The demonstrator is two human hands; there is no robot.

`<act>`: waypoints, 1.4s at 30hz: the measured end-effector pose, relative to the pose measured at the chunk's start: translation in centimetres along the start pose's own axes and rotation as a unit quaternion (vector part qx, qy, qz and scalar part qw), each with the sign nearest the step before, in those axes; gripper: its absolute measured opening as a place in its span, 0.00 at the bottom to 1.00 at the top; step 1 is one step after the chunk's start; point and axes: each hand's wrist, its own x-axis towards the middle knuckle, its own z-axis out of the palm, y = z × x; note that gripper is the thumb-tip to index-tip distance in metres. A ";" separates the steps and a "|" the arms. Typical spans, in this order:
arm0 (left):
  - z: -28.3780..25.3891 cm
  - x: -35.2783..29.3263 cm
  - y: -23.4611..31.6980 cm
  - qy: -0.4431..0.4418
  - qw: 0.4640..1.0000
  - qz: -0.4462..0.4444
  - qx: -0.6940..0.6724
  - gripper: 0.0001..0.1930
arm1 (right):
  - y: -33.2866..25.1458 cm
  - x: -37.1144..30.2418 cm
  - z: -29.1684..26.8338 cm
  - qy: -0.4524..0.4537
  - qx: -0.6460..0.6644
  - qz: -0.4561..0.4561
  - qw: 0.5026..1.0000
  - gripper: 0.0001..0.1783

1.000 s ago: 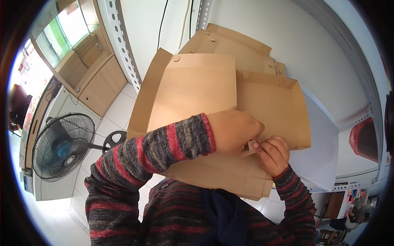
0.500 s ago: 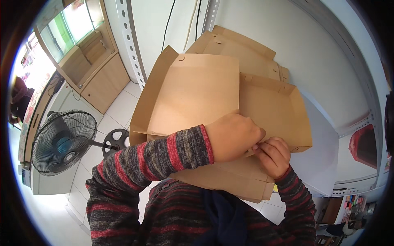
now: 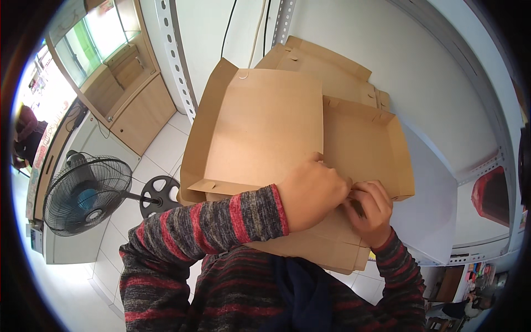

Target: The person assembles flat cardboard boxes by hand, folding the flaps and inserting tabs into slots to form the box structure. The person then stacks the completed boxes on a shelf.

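Left hand (image 3: 312,191) and right hand (image 3: 374,209) are together at the near edge of the box (image 3: 368,145); fingertips hidden, cannot tell if clamped. From them the box spans 10 to 1 o'clock, a fan (image 3: 87,195) 9 o'clock

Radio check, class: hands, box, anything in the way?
Left hand, right hand together at near side of cardboard box; grip unclear. Box open. Left sleeve covers part.

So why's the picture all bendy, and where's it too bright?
Head view: the fisheye lens curves edges, like the grey metal shelf frame; same view: glare whitens the upper part of the tan wooden cabinet, and a soft shine lies on the large brown cardboard box.
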 end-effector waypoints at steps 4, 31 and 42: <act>0.3 -0.2 0.2 0.021 1.000 -0.013 -0.001 0.14 | -1.1 1.4 -1.3 -0.019 0.042 0.058 0.997 0.17; 0.0 -0.3 0.2 0.026 0.998 -0.053 0.017 0.05 | -0.5 1.5 -0.3 -0.005 0.004 -0.016 1.000 0.09; 1.0 0.7 0.7 0.058 0.993 -0.042 0.096 0.06 | -0.4 1.9 -0.5 -0.081 0.019 0.033 0.996 0.05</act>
